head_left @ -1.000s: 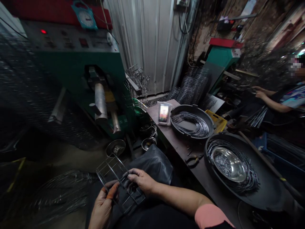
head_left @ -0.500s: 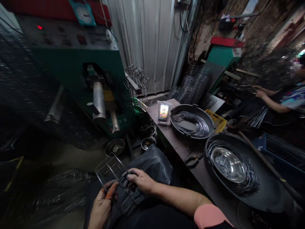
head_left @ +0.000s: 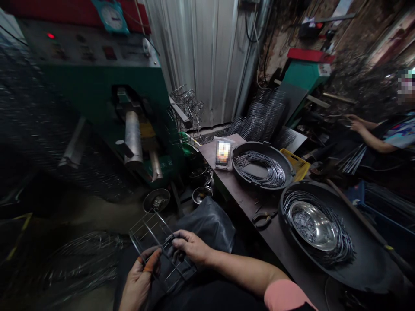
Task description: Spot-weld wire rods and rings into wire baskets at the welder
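Note:
A small wire rack of thin metal rods lies across my lap at the bottom centre. My left hand grips its near edge from below, thumb on top. My right hand is closed on the rack's right side, fingers curled round a wire. Under the rack lies a dark bag on my knees.
A green machine with a metal roller stands ahead on the left. To the right, a bench carries a phone, a black pan of wire rings, pliers and a steel bowl in a larger pan. Another person works at far right.
Both hands and the wire rack have stayed nearly still; the view has only shifted slightly.

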The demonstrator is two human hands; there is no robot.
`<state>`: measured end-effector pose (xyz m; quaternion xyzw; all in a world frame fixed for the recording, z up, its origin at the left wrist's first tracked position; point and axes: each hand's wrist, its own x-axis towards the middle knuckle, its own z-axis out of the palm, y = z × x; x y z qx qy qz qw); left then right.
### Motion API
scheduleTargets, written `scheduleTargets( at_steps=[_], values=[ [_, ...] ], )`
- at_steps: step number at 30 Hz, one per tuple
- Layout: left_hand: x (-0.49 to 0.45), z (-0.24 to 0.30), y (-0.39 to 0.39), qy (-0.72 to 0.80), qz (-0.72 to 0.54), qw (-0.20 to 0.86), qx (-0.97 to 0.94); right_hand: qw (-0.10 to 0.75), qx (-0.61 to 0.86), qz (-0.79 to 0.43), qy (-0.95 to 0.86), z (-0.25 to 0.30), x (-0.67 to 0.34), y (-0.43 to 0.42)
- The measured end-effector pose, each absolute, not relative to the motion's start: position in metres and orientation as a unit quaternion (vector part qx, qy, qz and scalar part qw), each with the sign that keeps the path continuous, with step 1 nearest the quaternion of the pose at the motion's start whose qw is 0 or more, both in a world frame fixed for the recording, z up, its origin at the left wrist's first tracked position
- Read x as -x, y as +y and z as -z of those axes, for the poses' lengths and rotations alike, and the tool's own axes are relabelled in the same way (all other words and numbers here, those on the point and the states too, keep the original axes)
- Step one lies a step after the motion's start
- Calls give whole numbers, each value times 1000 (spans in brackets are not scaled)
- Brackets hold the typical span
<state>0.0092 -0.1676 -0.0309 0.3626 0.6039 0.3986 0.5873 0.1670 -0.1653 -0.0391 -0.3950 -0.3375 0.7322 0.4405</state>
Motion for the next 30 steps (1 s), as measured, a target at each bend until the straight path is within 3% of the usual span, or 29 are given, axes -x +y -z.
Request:
scheduleTargets(
  at_steps=[26, 30],
  values=[
    [-10, 43, -165, 605, -401, 598, -341, 435, 399, -725, -355, 43, -169, -164],
    [-7, 47, -165, 603, -405, 604, -328, 477, 416, -688, -355, 48, -184, -158]
  ],
)
